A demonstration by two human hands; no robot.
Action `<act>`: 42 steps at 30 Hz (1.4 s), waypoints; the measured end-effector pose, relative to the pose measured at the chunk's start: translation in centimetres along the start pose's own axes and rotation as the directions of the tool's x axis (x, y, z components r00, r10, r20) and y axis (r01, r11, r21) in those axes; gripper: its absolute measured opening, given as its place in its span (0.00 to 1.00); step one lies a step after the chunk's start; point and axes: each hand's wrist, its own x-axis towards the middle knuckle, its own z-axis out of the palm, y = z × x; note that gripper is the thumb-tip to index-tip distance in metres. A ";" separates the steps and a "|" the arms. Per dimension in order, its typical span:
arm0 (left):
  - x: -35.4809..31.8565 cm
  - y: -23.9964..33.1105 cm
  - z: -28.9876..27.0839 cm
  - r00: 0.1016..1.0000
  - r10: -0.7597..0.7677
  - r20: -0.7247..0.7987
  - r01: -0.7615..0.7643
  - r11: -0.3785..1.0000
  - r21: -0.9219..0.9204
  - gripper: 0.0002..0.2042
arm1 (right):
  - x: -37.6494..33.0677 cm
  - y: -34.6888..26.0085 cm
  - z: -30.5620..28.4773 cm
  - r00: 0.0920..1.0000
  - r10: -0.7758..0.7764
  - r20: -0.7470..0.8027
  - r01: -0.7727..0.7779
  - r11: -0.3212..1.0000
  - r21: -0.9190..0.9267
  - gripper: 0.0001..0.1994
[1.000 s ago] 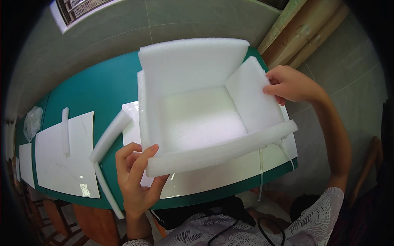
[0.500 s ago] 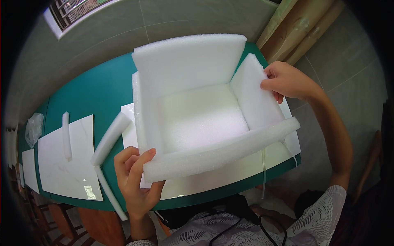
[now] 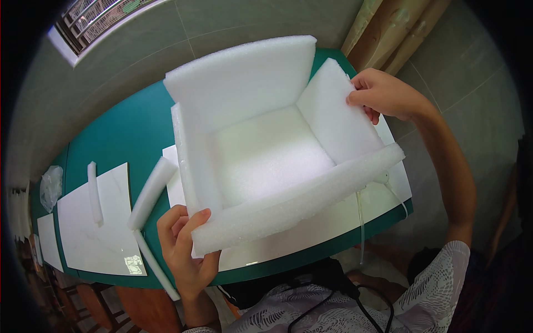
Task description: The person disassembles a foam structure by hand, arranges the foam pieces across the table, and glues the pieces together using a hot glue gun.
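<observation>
Left hand (image 3: 186,252), at the near left corner of the white foam box (image 3: 266,155): fingers curled round the end of the near wall, thumb on top, pinching it. Right hand (image 3: 383,94), at the box's far right corner: fingertips closed on the top edge of the right-hand flap. Foam box: open-topped, held tilted just above the green worktop (image 3: 122,133), between both hands; four thick slab walls around a flat base, the far wall tallest, the near wall a long bar overhanging to the right. Material: soft white expanded foam, fine pebbled surface, rounded cut edges. Risk, as judged: walls look loosely joined, so a squeeze or twist at either corner could splay a flap or dent the foam; thin clear strands hanging under the box's right end could snag. Left of the box: two loose foam strips (image 3: 151,192), one short strip (image 3: 94,191) on a glossy white tile (image 3: 97,233); a further pale tile lies beneath the box.
</observation>
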 end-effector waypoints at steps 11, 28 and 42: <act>0.0 -0.7 0.5 0.999 0.016 -0.038 -0.015 1.000 0.014 0.19 | -0.1 -0.3 1.4 0.999 0.026 0.041 -0.025 1.000 -0.013 0.23; 1.2 -4.2 3.1 0.962 0.152 -0.226 -0.167 0.985 -0.049 0.35 | 0.7 0.6 3.0 0.988 0.053 -0.143 -0.038 0.993 0.108 0.22; 1.6 -5.3 4.0 0.976 -0.217 -0.031 0.132 0.694 -0.708 0.44 | -4.0 5.9 9.0 0.969 -0.245 -0.008 0.087 0.314 0.946 0.35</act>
